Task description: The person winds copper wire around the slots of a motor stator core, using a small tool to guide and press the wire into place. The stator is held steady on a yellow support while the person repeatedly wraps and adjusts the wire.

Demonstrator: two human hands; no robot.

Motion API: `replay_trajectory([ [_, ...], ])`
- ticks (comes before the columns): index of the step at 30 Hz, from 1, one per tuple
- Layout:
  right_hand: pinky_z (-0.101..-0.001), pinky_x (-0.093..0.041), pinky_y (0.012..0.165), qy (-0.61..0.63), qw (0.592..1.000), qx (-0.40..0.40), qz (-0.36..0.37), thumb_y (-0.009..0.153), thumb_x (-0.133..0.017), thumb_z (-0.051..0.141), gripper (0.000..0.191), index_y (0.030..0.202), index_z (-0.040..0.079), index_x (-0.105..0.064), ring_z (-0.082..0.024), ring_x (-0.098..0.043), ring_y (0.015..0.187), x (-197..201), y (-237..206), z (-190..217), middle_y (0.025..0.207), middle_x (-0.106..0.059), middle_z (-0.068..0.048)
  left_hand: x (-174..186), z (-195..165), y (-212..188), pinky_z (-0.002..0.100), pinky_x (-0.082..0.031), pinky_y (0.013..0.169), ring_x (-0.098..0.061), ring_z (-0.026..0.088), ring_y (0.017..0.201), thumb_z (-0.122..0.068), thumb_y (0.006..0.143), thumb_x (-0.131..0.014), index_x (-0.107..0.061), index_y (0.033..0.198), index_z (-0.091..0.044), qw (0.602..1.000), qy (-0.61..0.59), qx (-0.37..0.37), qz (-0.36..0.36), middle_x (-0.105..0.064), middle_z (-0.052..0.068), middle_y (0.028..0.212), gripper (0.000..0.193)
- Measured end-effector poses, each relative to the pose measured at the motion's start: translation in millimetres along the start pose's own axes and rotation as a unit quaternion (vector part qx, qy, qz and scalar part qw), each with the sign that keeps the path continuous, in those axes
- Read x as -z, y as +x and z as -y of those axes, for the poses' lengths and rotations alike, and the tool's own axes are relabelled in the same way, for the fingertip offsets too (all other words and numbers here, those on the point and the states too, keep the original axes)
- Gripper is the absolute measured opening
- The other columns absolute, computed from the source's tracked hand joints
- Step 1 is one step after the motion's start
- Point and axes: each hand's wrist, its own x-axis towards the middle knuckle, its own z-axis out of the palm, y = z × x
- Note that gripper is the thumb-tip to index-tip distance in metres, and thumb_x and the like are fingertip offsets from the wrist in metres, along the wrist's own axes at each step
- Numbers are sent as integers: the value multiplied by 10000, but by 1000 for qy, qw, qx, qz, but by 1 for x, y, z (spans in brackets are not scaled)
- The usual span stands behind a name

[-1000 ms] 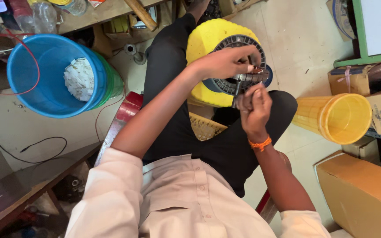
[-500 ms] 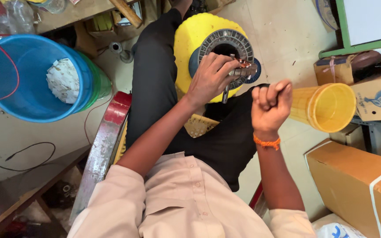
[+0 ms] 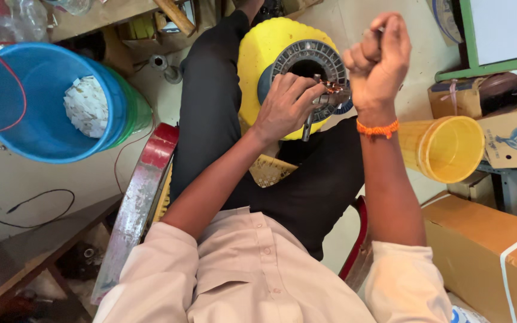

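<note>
right hand (image 3: 378, 57) has lifted off the motor (image 3: 294, 72) — fingers curled shut, contents unclear | left hand (image 3: 285, 104) stays clamped on a metal tool (image 3: 307, 124) at the copper winding (image 3: 333, 88) | motor rests on lap — winding work continues

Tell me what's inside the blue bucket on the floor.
The blue bucket holds a heap of white scraps against its right wall, and a red wire loops over its rim. Whatever lies beneath the heap is covered.

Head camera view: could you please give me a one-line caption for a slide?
Seated person's left hand steadies a yellow-cased motor stator on the lap while the raised right hand is clenched in a fist above it.
</note>
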Motion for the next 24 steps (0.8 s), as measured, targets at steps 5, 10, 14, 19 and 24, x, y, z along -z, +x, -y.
replay_trajectory([
  [5, -276, -241, 536, -72, 995, -72, 17, 1209, -460, 297, 277, 1108, 51, -534, -73, -200, 523, -6, 32, -11, 653, -233, 37, 18, -14, 13, 405, -451, 871, -589, 263, 975, -291, 872, -829, -633, 1209, -97, 989, -94, 109, -14, -651, 58, 1054, 435],
  [10, -289, -251, 541, -77, 989, -110, 68, 1217, -477, 246, 256, 1128, 24, -568, -87, -233, 519, -10, 49, -22, 651, -261, 18, 6, -2, 48, 380, -506, 667, -676, 212, 724, -348, 831, -821, -705, 1137, -112, 901, -174, 381, 110, -679, 3, 740, 404],
  [14, -291, -258, 555, -59, 989, -111, 79, 1226, -487, 280, 270, 1125, 40, -560, -85, -240, 520, -8, 37, -23, 650, -260, 28, -3, 25, 49, 339, -516, 664, -647, 206, 676, -146, 842, -761, -774, 1037, -90, 876, -280, 361, 155, -650, 69, 728, 204],
  [19, -269, -265, 578, 26, 993, -88, 73, 1235, -474, 355, 316, 1075, 85, -508, -65, -215, 521, -15, -16, -9, 653, -228, 36, 6, 47, 28, 278, -572, 788, -720, 122, 823, -68, 849, -767, -790, 978, -70, 848, -390, 307, 187, -800, 27, 874, 131],
  [24, -266, -284, 613, 46, 996, -63, 52, 1213, -455, 359, 308, 1033, 112, -492, -68, -202, 534, -31, -74, -11, 647, -221, 46, 12, 45, 31, 310, -580, 782, -759, 178, 843, -71, 798, -796, -802, 1002, -101, 892, -323, 238, 210, -782, 55, 894, 205],
])
